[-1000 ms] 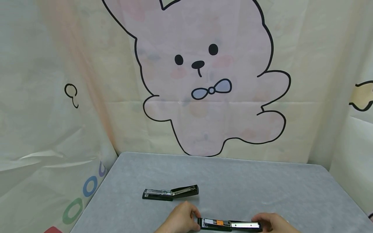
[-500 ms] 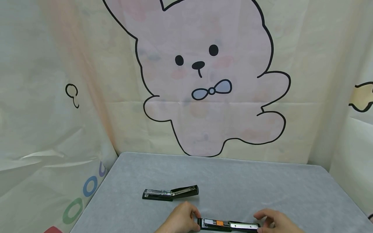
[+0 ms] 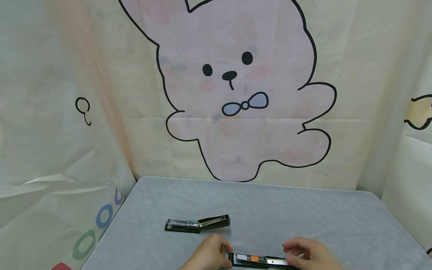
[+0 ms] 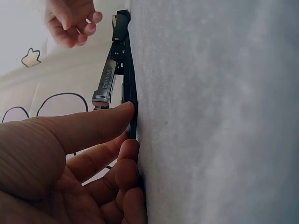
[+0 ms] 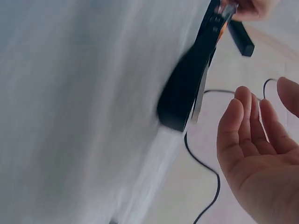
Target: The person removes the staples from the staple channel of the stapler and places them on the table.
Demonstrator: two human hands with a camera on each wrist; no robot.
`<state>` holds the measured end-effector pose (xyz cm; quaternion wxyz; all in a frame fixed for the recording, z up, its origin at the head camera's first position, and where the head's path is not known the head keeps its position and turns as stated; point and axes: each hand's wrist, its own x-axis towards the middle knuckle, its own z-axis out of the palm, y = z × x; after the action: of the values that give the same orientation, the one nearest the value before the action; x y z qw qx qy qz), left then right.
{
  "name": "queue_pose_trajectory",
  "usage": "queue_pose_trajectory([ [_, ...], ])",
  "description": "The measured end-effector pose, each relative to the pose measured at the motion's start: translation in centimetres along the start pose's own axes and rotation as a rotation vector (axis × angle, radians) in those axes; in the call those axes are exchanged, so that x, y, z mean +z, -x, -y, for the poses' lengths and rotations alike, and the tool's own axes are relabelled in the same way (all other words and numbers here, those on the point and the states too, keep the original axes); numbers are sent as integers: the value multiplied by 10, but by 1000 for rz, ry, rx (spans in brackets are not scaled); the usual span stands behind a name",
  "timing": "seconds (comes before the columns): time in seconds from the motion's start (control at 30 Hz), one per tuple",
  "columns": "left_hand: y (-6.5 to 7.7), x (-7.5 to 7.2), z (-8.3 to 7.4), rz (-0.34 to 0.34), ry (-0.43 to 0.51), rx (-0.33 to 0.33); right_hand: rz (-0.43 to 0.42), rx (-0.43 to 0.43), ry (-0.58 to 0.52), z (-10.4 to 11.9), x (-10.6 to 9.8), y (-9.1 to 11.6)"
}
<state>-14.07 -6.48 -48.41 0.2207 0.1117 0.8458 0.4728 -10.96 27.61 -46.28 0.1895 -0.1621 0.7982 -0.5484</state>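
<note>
A black stapler (image 3: 249,259), swung fully apart so it lies long and flat, rests at the table's near edge; an orange piece and a metal strip show in it. My left hand (image 3: 207,253) pinches its left end between thumb and fingers, low against the cloth in the left wrist view. Above the stapler's right half is my right hand (image 3: 310,255), hiding that end from the head camera. Its fingers are loosely bent with nothing between them, and the right wrist view shows this hand (image 5: 261,154) apart from the stapler's black arm (image 5: 187,88).
A second black stapler (image 3: 183,225), also swung apart, lies farther back and to the left. Grey cloth covers the table (image 3: 287,213). Behind it hangs a pale curtain (image 3: 341,150) with a cartoon animal printed on it.
My right hand has released the stapler's right end, lifted and shifted left over it. The left hand and both staplers stay in place.
</note>
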Motion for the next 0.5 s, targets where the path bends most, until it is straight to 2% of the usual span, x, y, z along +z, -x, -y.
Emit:
queue_pose_trajectory([
  [0.13, 1, 0, -1, -3, -1, -1, 56, -43, -131, -2, 12, -7],
  [0.2, 1, 1, -1, -4, -4, -2, 81, -13, -184, -10, 17, -12],
  [0.3, 1, 1, -1, -7, -8, 0, 116, 66, -247, -53, 22, -29],
  [0.4, 1, 1, -2, -6, -13, 1, 126, 143, -263, -92, 28, -45],
  [0.43, 1, 1, -2, -5, -12, -2, 133, 162, -274, -101, 31, -50],
  [0.5, 1, 1, -2, -2, -13, -5, 154, 168, -291, -103, 37, -55],
])
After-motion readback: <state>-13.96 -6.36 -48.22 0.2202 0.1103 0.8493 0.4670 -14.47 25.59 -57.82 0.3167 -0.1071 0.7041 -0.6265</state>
